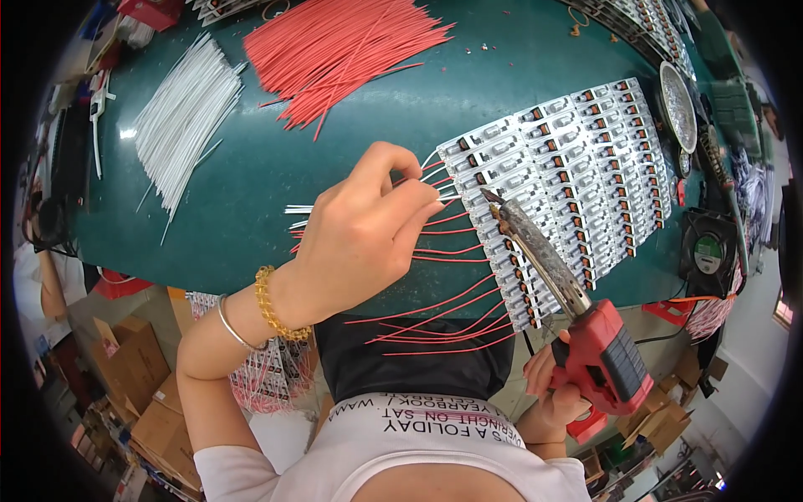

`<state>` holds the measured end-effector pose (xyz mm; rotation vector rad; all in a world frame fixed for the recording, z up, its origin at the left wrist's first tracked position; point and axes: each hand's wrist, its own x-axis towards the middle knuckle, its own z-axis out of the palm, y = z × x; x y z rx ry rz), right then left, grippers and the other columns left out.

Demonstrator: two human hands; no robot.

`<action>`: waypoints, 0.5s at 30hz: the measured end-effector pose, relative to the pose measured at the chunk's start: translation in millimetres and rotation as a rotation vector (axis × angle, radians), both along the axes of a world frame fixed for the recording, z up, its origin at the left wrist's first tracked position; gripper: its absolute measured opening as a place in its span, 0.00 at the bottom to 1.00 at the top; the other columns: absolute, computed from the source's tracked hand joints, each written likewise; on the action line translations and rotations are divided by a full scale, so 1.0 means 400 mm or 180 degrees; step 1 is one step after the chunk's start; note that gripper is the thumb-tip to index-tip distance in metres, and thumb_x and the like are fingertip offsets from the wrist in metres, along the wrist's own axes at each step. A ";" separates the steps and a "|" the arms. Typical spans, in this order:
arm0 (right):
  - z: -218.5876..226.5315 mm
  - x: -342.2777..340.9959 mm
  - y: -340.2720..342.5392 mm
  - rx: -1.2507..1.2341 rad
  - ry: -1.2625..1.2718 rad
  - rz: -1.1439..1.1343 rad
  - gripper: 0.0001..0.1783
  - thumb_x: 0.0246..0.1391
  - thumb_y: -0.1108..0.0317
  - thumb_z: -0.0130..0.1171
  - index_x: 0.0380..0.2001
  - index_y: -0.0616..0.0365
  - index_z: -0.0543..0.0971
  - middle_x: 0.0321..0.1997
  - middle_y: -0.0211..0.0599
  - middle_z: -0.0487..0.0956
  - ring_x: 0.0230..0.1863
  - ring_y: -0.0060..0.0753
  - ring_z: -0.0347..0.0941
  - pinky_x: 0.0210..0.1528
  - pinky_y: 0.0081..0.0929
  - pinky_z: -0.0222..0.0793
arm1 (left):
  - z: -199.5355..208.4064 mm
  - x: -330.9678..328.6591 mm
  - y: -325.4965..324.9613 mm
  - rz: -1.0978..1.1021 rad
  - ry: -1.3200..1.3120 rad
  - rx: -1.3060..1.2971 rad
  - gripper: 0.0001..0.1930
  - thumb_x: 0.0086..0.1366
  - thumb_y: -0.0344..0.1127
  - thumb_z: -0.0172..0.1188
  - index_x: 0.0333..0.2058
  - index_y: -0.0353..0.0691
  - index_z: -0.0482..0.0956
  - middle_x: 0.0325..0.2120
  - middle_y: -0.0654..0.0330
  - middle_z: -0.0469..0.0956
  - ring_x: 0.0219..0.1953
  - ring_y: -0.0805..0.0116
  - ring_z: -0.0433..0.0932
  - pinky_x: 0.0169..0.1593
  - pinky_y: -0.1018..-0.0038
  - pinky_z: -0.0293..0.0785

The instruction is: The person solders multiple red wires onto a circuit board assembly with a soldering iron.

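My left hand (360,230) is closed in a pinch on a white wire at the left edge of a panel of small circuit boards (569,138). The loose ends of several white wires (299,209) stick out to the left behind this hand. In my right hand (548,397) is a red and black soldering gun (606,356), its dark tip over the panel's left column, close to the pinched wire. Red wires (452,251) run out from the panel's left edge, the lower ones hanging past the table edge. My left fingers hide part of the wires.
A pile of white wires (188,109) and a pile of red wires (343,46) lie on the green table (251,176). A round metal dish (677,105) stands right of the panel, above a black fan (707,251). Cardboard boxes (134,360) sit below left.
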<state>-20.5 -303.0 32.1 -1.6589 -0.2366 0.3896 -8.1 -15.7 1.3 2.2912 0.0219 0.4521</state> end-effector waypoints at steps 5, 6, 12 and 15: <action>-0.006 0.004 -0.002 0.0110 -0.0003 0.0007 0.49 0.54 0.33 0.56 0.59 0.71 0.65 0.11 0.22 0.65 0.11 0.20 0.63 0.18 0.20 0.63 | -0.018 0.002 0.005 0.0006 -0.0264 0.0226 0.07 0.54 0.22 0.65 0.27 0.35 0.75 0.33 0.57 0.72 0.22 0.65 0.74 0.25 0.69 0.71; -0.006 0.002 -0.003 0.0106 0.0024 -0.0017 0.49 0.54 0.33 0.56 0.59 0.71 0.65 0.11 0.22 0.65 0.11 0.20 0.63 0.18 0.21 0.63 | -0.018 0.002 0.003 0.0006 -0.0262 0.0220 0.07 0.54 0.22 0.65 0.27 0.35 0.75 0.33 0.57 0.72 0.22 0.65 0.74 0.25 0.69 0.71; -0.007 -0.013 -0.019 0.0000 -0.0179 -0.0094 0.49 0.54 0.32 0.55 0.59 0.71 0.64 0.11 0.22 0.65 0.11 0.20 0.62 0.17 0.21 0.62 | 0.004 -0.010 -0.019 0.0190 0.0202 -0.0136 0.06 0.54 0.24 0.66 0.29 0.35 0.77 0.35 0.58 0.75 0.33 0.62 0.75 0.35 0.71 0.71; 0.007 -0.008 -0.012 0.0008 0.0071 0.0123 0.49 0.54 0.32 0.55 0.58 0.72 0.64 0.11 0.23 0.65 0.11 0.20 0.62 0.17 0.20 0.62 | 0.007 -0.008 -0.032 0.0297 0.0378 0.0085 0.07 0.54 0.25 0.67 0.28 0.37 0.77 0.35 0.59 0.75 0.32 0.62 0.71 0.37 0.69 0.67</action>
